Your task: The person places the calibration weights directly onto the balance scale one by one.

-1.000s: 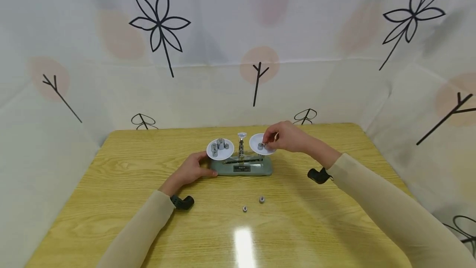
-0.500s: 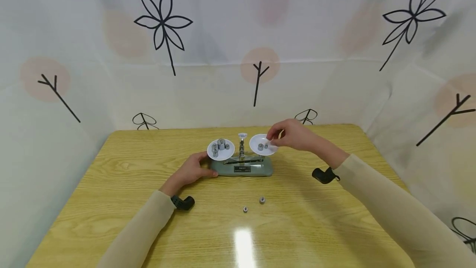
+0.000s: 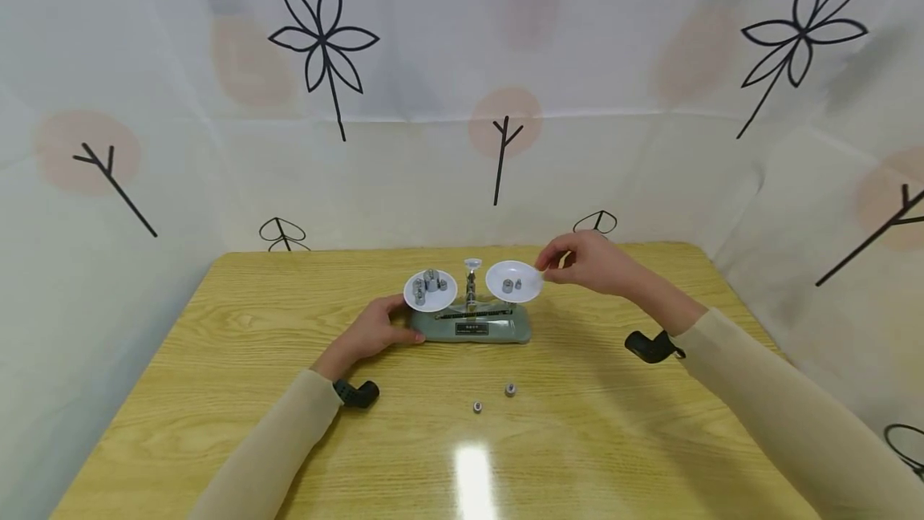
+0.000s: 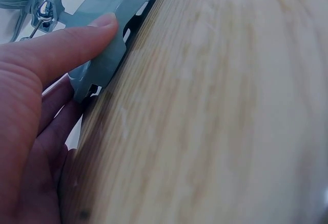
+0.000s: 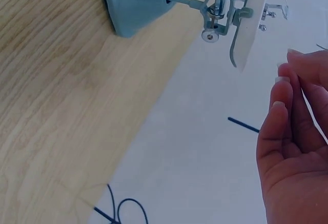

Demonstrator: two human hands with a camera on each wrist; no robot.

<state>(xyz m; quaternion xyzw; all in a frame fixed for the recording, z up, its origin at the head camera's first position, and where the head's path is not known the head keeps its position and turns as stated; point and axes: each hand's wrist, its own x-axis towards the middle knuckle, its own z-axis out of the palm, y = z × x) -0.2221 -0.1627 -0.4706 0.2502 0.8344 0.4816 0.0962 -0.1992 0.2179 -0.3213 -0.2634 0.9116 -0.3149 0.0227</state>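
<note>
A green balance scale stands on the table. My left hand grips the left end of its base; in the left wrist view the thumb lies along the front, with the other fingers behind the end. Several metal weights sit in the white left pan. The right pan bears a metal weight and a smaller one. Just outside that pan's right rim, my right hand hovers with loosely bent fingers and nothing between the tips.
Two small weights, a larger one and a smaller one, stand on the wooden table in front of the scale. A white patterned cloth hangs behind and beside the table.
My right hand has let go of the small weight in the right pan and drawn back to the right, past the rim. The left hand keeps its grip on the base.
</note>
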